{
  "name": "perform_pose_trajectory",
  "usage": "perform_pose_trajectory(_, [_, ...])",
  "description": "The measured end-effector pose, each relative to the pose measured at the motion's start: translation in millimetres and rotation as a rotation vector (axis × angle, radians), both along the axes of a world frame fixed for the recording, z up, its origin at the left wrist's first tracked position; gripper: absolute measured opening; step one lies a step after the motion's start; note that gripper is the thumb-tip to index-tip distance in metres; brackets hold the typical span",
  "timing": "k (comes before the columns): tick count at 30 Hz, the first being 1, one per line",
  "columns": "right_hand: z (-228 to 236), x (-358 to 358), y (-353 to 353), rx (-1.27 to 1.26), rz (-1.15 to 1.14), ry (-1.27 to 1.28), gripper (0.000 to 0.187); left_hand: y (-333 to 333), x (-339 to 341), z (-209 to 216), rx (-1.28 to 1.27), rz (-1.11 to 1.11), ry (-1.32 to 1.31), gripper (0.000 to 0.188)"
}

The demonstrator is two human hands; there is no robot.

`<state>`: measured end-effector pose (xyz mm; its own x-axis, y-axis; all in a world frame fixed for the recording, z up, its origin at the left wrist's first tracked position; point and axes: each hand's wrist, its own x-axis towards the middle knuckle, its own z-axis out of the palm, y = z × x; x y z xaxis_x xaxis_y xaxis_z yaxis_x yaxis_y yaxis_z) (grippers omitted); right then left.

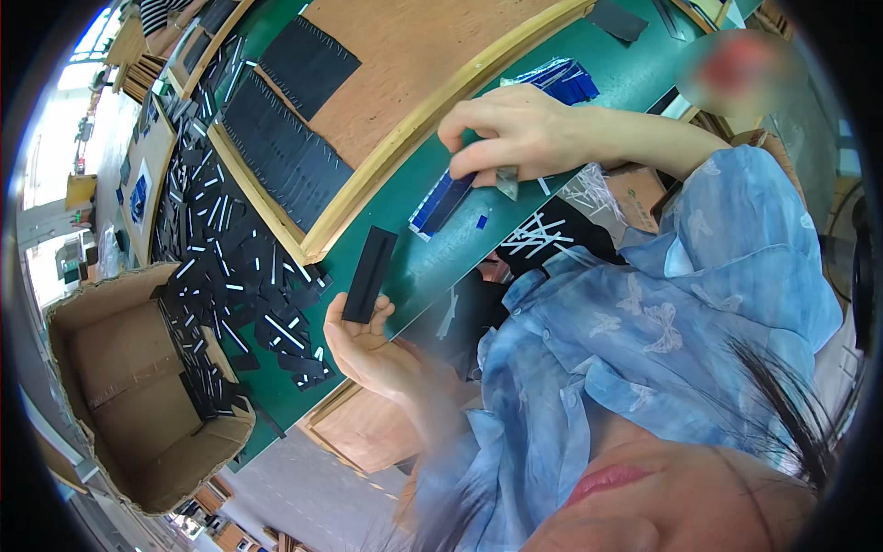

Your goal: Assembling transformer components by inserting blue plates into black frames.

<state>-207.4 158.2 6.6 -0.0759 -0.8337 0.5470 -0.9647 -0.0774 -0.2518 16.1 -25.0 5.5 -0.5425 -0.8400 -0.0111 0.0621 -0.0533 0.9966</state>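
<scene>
Blue sleeve [644, 340] nearest; left hand [368, 345] pinching black flat strip [370, 273] at its lower end—probably light, thin, flexible. Right hand [515, 133] gripping blue strips [441, 202] above green table [432, 267].

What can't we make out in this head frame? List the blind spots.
- Right hand: fingertips cover the top of the blue strip stack and the small grey piece; grip unclear.
- Left hand: lower end of the black strip is hidden by the palm and fingers.
- Cardboard box: contents partly hidden by its flaps.
- Black pieces on the green table: too small to tell apart.
- Blurred patch upper right; fisheye rim cuts the corners.
</scene>
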Motion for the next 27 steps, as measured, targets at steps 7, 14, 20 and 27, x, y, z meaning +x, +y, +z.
perform_pose_trajectory(7, [19,21,-5,-0.104,0.119,-0.189,0.03,20,-17,2,0.158,-0.169,0.026,0.054])
perform_pose_trajectory(14, [17,26,-5,-0.039,0.095,-0.403,0.029,33,-23,15,0.22,-0.292,0.063,0.059])
perform_pose_trajectory(20, [17,25,0,-0.021,0.049,-0.418,0.027,35,-26,14,0.187,-0.311,0.046,0.061])
perform_pose_trajectory(27, [21,26,-1,-0.036,0.047,-0.422,0.026,37,-26,15,0.183,-0.303,0.061,0.062])
